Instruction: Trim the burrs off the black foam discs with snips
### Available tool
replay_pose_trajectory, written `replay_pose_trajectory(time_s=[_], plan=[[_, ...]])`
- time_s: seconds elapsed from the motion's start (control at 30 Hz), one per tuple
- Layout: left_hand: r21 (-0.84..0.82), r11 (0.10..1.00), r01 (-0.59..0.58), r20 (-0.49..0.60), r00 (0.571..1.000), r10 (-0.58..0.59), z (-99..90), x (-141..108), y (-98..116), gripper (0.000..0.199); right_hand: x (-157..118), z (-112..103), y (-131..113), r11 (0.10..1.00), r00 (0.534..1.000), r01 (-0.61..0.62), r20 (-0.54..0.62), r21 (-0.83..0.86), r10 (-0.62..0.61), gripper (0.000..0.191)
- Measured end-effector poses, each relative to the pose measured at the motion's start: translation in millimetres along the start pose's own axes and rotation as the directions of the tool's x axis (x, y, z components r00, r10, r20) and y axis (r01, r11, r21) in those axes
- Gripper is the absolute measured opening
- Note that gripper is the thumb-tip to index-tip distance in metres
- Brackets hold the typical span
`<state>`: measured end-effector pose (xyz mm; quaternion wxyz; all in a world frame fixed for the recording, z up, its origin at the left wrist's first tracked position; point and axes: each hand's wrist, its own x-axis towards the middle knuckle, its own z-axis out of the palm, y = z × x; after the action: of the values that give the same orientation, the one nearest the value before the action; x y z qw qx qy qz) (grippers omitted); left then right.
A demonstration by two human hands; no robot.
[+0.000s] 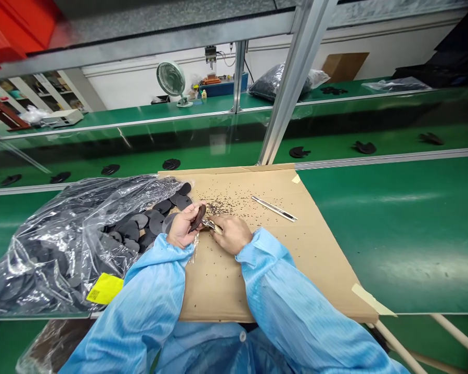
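Note:
My left hand [182, 227] is closed on a round black disc [198, 217], held tilted over the cardboard sheet [296, 270]. Beside it, my right hand [233, 232] grips a small hand tool [211, 225] with a pale handle, its metal end at the disc's lower edge. Small black bits [222, 205] lie scattered on the cardboard behind both hands. A slim metal knife [274, 208] rests to the right of them. On the left, a clear plastic bag [62, 244] lies open towards my left hand, with many black discs [156, 222] in and before its mouth.
Small groups of black parts [171, 164] sit along the green belt behind. A metal post [292, 88] rises beyond the cardboard. A yellow label [105, 289] lies on the bag; a red bin [19, 31] is at upper left, a green fan [170, 79] farther back.

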<state>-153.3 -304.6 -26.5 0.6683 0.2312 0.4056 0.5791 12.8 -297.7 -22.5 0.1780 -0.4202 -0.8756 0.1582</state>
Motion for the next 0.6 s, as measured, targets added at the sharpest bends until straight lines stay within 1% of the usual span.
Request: replay_pose_trajectory(time_s=[0.17, 0.27, 0.33, 0.4, 0.43, 0.47, 0.5, 0.53, 0.6], plan=[[0.035, 0.998, -0.043, -0.011, 0.999, 0.043, -1.4, 1.9, -4.0, 0.030, 1.1, -3.8, -2.2, 0.995, 0.998, -0.017, 0.051, -0.101, 0.022, 0.029], [0.033, 0.999, -0.034, -0.004, 0.999, 0.034, -1.8, 1.9, -4.1, 0.030, 0.5, -6.3, -4.1, 0.997, 0.997, -0.027, 0.074, -0.075, 0.033, 0.026], [0.012, 1.000, -0.020, -0.002, 1.000, 0.020, -0.5, 1.2, -2.6, 0.031, -0.1, -5.5, -4.2, 1.000, 0.998, -0.026, 0.058, 0.016, 0.025, 0.023], [-0.019, 1.000, -0.018, -0.016, 1.000, 0.017, 1.9, 0.5, -0.9, 0.031, 0.1, -2.2, -2.2, 0.982, 0.999, -0.038, 0.001, 0.184, 0.039, 0.019], [-0.033, 0.999, -0.029, -0.027, 0.999, 0.028, 3.2, 0.5, -0.5, 0.031, 0.8, 0.1, -0.2, 0.954, 0.997, -0.051, -0.037, 0.295, 0.065, 0.017], [-0.045, 0.998, -0.051, -0.038, 0.998, 0.050, 4.5, 0.8, -0.6, 0.031, 2.0, 2.3, 2.4, 0.903, 0.991, -0.070, -0.070, 0.423, 0.110, 0.016], [-0.051, 0.995, -0.082, -0.051, 0.996, 0.080, 5.6, 1.5, -1.4, 0.032, 3.6, 4.2, 5.7, 0.823, 0.981, -0.094, -0.089, 0.561, 0.173, 0.018], [-0.051, 0.992, -0.117, -0.062, 0.992, 0.114, 6.5, 2.5, -2.8, 0.033, 5.5, 5.2, 9.6, 0.706, 0.966, -0.117, -0.084, 0.698, 0.243, 0.024], [-0.020, 0.980, -0.197, -0.086, 0.977, 0.195, 8.0, 5.0, -7.4, 0.033, 9.6, 4.2, 18.6, 0.400, 0.938, -0.137, -0.012, 0.906, 0.347, 0.035]])
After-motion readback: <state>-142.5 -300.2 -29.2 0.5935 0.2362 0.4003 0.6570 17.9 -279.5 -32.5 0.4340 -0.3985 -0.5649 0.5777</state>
